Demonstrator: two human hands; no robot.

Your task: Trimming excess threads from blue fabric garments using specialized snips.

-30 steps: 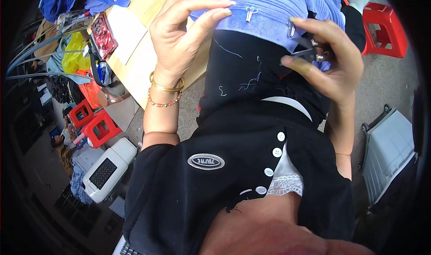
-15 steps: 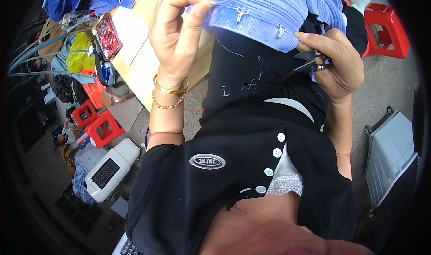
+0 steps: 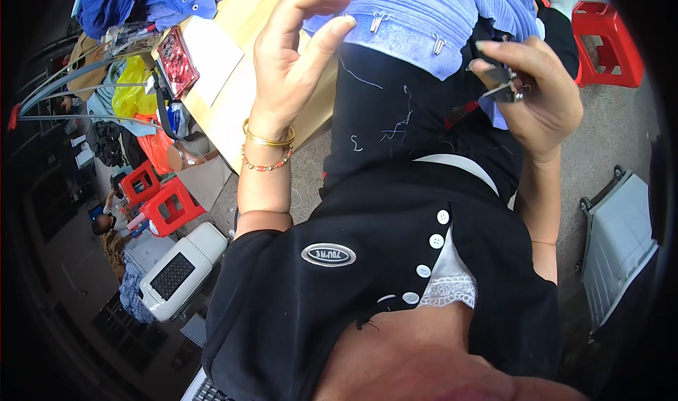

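A light blue ribbed garment (image 3: pixel 424 13) lies across my lap, its smooth band edge toward me. Two metal hooks sit on that band: one hook (image 3: pixel 379 22) near the middle and another hook (image 3: pixel 439 44) further right. My left hand (image 3: pixel 288 66) hovers beside the band's left end, thumb and index finger spread apart, with nothing visible between them. In my right hand (image 3: pixel 540 108), just right of the garment's corner, are small metal thread snips (image 3: pixel 506 92); the blades are blurred. Loose white threads (image 3: pixel 399 122) cling to the black cloth over my lap.
Left of my lap stands a wooden table (image 3: pixel 244 83) with white paper (image 3: pixel 210 56), a red patterned phone case (image 3: pixel 176 63) and dark blue clothing (image 3: pixel 116 9). Red stools (image 3: pixel 173 207) (image 3: pixel 611 44) stand on both sides. A grey cart (image 3: pixel 618 242) is at right; a person (image 3: pixel 106 221) is far left.
My right hand with the snips has moved away from the garment's corner, slightly right. My left hand has shifted right and down a little, and its finger and thumb have spread.
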